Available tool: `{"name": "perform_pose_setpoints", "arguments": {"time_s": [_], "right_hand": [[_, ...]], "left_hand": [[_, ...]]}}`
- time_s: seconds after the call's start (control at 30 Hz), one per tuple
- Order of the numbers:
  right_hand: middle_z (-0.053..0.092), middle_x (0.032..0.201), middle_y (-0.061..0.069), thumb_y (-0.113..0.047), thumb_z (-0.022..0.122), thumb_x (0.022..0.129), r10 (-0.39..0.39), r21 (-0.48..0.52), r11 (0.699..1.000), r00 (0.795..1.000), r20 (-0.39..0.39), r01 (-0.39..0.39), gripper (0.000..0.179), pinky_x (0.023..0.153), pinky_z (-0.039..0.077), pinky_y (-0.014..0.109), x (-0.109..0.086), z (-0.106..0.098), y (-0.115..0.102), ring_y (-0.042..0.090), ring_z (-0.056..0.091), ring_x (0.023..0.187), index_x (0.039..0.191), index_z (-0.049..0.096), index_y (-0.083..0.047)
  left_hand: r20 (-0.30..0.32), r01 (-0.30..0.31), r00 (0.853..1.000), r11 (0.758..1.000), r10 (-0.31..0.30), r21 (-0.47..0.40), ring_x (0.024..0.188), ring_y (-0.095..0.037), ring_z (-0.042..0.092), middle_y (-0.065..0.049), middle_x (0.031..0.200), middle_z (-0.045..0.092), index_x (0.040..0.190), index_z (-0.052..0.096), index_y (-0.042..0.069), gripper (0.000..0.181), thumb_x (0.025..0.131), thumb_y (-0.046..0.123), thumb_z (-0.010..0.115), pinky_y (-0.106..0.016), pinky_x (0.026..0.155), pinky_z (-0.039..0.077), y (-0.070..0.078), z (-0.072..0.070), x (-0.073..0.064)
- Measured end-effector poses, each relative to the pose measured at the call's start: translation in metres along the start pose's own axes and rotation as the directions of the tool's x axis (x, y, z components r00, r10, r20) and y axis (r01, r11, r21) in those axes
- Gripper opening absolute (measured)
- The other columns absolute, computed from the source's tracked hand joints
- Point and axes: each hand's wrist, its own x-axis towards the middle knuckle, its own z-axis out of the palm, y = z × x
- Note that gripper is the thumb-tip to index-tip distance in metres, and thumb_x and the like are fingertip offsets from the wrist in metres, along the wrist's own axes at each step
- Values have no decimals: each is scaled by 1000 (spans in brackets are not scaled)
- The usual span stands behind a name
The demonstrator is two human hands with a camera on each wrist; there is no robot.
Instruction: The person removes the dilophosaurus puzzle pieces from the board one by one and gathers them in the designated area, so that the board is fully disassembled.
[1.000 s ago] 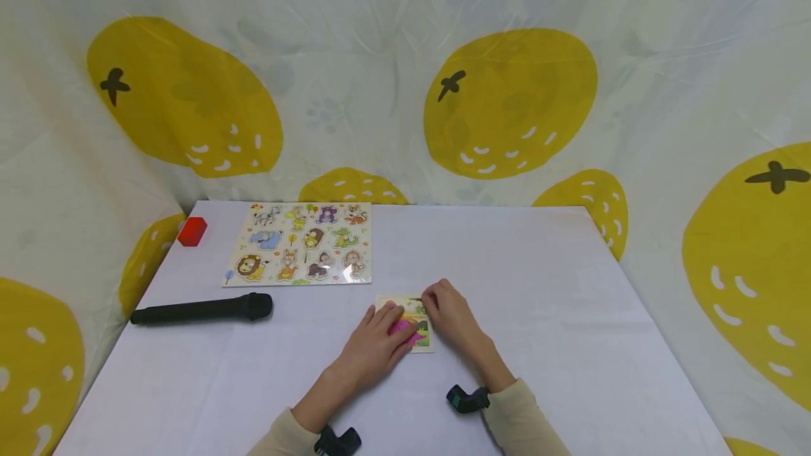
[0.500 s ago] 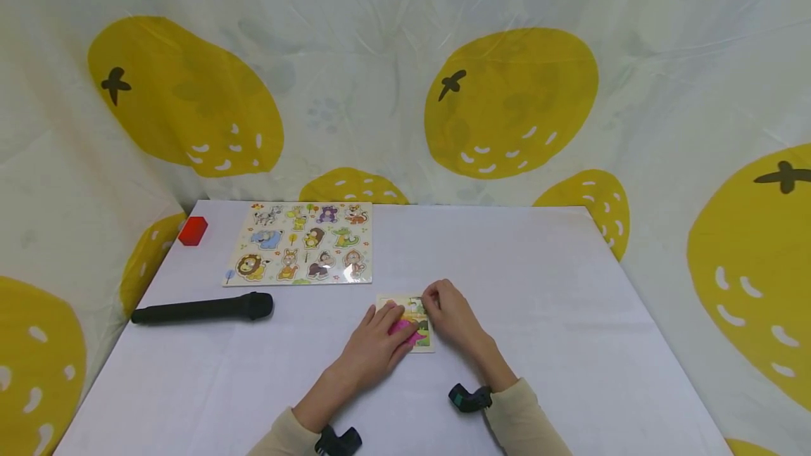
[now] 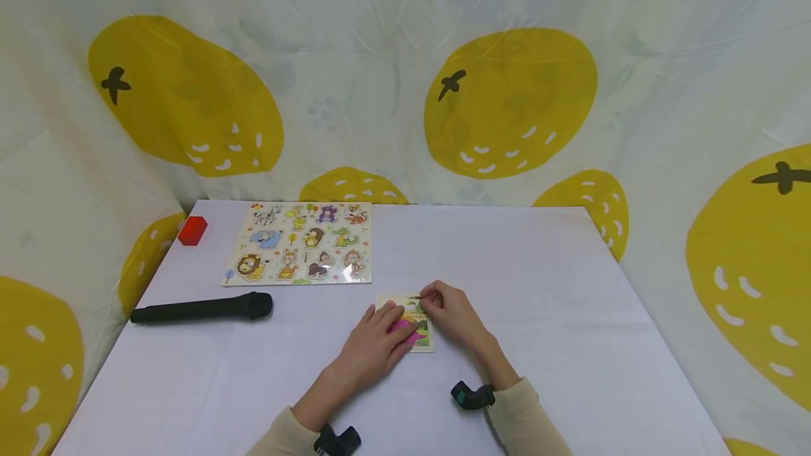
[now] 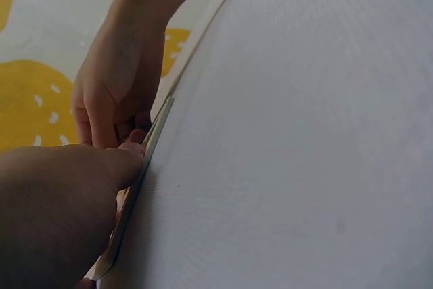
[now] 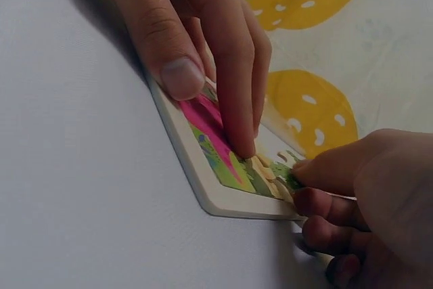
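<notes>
A small picture jigsaw puzzle in a pale wooden tray (image 5: pixel 237 207) lies flat on the table, with pink and green parts showing. My left hand (image 3: pixel 375 342) rests across it, fingers extended. In the right wrist view, the left thumb (image 5: pixel 183 79) lies by the tray's near edge and a fingertip presses the picture. At the far right corner my right hand (image 3: pixel 453 312) pinches a green puzzle piece (image 5: pixel 291 179) between thumb and curled fingers. That piece stands slightly raised at the picture's edge. The left wrist view shows the tray only edge-on, partly behind the left hand (image 4: pixel 54 214).
Behind and left lies an animal puzzle board (image 3: pixel 329 245). A black microphone (image 3: pixel 203 309) lies along the table's left side, with a red hexagonal block (image 3: pixel 193 231) farther back. White table cloth (image 3: pixel 538 315) extends to the right. A fruit-patterned curtain (image 3: pixel 367 90) hangs behind.
My right hand's fingers shift a little at the tray's corner, and its wrist moves slightly right. The left hand stays in place on the puzzle.
</notes>
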Motion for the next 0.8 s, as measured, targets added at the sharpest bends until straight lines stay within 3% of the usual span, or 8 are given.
{"name": "perform_pose_setpoints", "arguments": {"time_s": [0.33,0.8], "right_hand": [[67,89,-2,-20,73,92,-25,34,999,998,66,23,20,66,47,19,0,-5,-3,9,55,74,107,64,-12],[71,87,4,-17,72,92,-27,49,998,999,-43,29,21,67,47,20,22,-21,5,9,59,72,111,68,-11]], "left_hand": [[29,18,999,1000,-18,-10,145,-27,43,-6,148,53,136,63,29,38,102,44,53,-57,119,34,-1,-2,-1],[19,13,1000,1000,-13,-12,144,-27,44,-6,146,54,135,64,30,37,101,43,54,-56,118,35,0,-2,0]]}}
